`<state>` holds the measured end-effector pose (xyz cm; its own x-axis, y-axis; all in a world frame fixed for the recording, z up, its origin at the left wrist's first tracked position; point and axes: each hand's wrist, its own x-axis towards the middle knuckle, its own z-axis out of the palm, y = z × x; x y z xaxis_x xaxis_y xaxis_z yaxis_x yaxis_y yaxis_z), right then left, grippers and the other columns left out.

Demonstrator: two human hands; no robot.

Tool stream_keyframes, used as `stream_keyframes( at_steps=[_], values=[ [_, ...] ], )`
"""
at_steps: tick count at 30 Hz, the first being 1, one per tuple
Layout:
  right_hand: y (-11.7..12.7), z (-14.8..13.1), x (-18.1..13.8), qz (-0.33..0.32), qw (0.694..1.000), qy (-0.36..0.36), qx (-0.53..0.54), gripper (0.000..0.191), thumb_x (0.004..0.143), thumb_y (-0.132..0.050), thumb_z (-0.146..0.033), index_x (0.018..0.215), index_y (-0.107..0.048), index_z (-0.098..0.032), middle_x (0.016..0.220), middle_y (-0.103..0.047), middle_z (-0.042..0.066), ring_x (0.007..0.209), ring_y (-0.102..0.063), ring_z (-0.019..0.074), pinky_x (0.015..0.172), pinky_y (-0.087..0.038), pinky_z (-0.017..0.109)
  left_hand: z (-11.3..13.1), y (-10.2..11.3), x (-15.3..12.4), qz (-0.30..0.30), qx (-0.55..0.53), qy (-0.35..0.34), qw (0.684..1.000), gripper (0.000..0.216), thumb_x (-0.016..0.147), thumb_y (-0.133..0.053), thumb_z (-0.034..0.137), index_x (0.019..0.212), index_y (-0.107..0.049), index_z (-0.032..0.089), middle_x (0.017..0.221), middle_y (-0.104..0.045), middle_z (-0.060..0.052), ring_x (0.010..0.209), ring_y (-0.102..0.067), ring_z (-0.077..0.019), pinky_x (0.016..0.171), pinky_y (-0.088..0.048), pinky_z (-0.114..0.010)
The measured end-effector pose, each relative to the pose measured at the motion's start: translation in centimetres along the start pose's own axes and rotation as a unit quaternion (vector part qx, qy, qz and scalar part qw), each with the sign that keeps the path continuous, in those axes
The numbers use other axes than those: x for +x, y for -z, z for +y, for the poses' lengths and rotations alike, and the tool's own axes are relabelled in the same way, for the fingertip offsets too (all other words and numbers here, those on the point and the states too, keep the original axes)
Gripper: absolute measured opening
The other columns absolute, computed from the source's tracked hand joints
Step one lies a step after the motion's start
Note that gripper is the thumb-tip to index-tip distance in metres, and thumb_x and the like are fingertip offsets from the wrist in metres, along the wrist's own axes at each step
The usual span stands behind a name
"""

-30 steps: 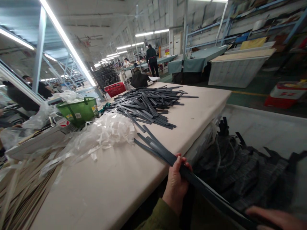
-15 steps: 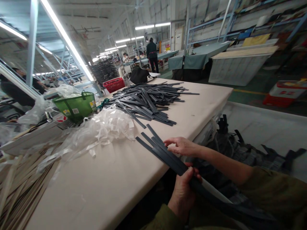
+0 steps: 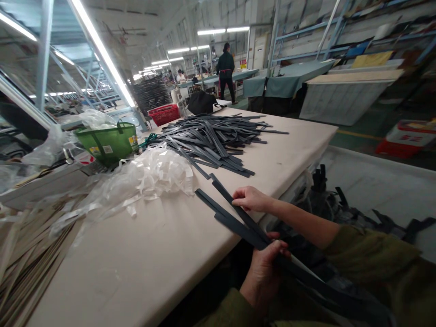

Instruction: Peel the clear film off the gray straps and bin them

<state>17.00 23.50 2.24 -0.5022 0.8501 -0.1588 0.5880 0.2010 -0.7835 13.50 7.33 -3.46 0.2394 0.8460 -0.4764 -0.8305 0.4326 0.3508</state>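
Note:
Several long dark grey strips (image 3: 235, 227) lie fanned out in my left hand (image 3: 265, 268), which is wrapped round them near the table's front edge. Their lower ends hang down toward the bottom right. My right hand (image 3: 252, 199) pinches one or two of the strips farther up, apart from the rest of the bunch. Beyond the hands, a large loose pile of similar dark strips (image 3: 211, 138) rests on the pale covered table (image 3: 143, 254).
Crumpled white film strips (image 3: 160, 172) lie left of the pile, near a green bag (image 3: 109, 143) and a red basket (image 3: 163, 113). Long tan strips (image 3: 30, 259) cover the left corner. A white bin (image 3: 374, 181) with dark pieces stands at right. A person (image 3: 225, 72) stands farther back.
My right hand has closed on the upper strips, which are now spread away from the others. My left hand keeps its hold. The person at the back has shifted slightly in view.

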Motion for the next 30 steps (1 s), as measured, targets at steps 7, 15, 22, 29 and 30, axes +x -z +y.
stream_keyframes(
  at_steps=[7, 15, 22, 29, 30],
  values=[
    [0.1, -3.2, -0.5, 0.082, 0.980, 0.037, -0.177, 0.022, 0.090, -0.058, -0.033, 0.104, -0.067, -0.018, 0.097, -0.073, 0.007, 0.080, -0.067, 0.0191, 0.072, -0.047, 0.027, -0.3, -0.1, 0.2, -0.003, 0.044, 0.000, 0.999, 0.045, 0.057, -0.086, 0.022, 0.096, -0.065, 0.012, 0.060, -0.061, 0.001, 0.054, -0.054, -0.0114, 0.057, -0.041, -0.023],
    [-3.2, -4.9, -4.5, -0.013, 0.944, 0.051, -0.324, 0.029, 0.078, -0.074, -0.032, 0.102, -0.068, -0.016, 0.101, -0.075, 0.014, 0.090, -0.070, 0.0301, 0.072, -0.048, 0.031, -0.7, -0.4, 0.3, -0.006, 0.006, -0.032, 0.999, 0.031, 0.055, -0.088, 0.019, 0.076, -0.067, 0.012, 0.063, -0.053, 0.002, 0.054, -0.046, -0.0097, 0.056, -0.039, -0.025],
    [-2.7, -4.4, -3.5, -0.034, 0.956, 0.042, -0.290, 0.009, 0.077, -0.067, -0.025, 0.082, -0.073, -0.021, 0.080, -0.076, 0.005, 0.077, -0.070, 0.0224, 0.060, -0.042, 0.025, -0.8, 0.0, 0.4, -0.012, 0.029, -0.019, 0.999, 0.031, 0.055, -0.086, 0.019, 0.079, -0.067, 0.010, 0.060, -0.057, 0.001, 0.051, -0.050, -0.0097, 0.055, -0.038, -0.023],
    [-0.7, -4.5, 2.7, 0.001, 0.972, 0.047, -0.232, 0.012, 0.090, -0.063, -0.024, 0.089, -0.071, -0.016, 0.076, -0.072, 0.001, 0.068, -0.067, 0.0151, 0.064, -0.048, 0.025, -1.3, -0.1, 0.3, 0.006, 0.043, 0.027, 0.999, 0.044, 0.052, -0.082, 0.019, 0.092, -0.065, 0.011, 0.058, -0.059, -0.001, 0.053, -0.053, -0.0128, 0.057, -0.039, -0.025],
    [-0.4, -4.7, 4.3, 0.009, 0.972, 0.047, -0.230, 0.015, 0.094, -0.061, -0.027, 0.093, -0.070, -0.015, 0.079, -0.072, 0.001, 0.069, -0.067, 0.0150, 0.067, -0.051, 0.027, -1.5, 0.1, 0.4, 0.006, 0.043, 0.027, 0.999, 0.044, 0.051, -0.083, 0.022, 0.090, -0.066, 0.011, 0.058, -0.059, -0.002, 0.053, -0.054, -0.0133, 0.057, -0.039, -0.026]
  ],
)
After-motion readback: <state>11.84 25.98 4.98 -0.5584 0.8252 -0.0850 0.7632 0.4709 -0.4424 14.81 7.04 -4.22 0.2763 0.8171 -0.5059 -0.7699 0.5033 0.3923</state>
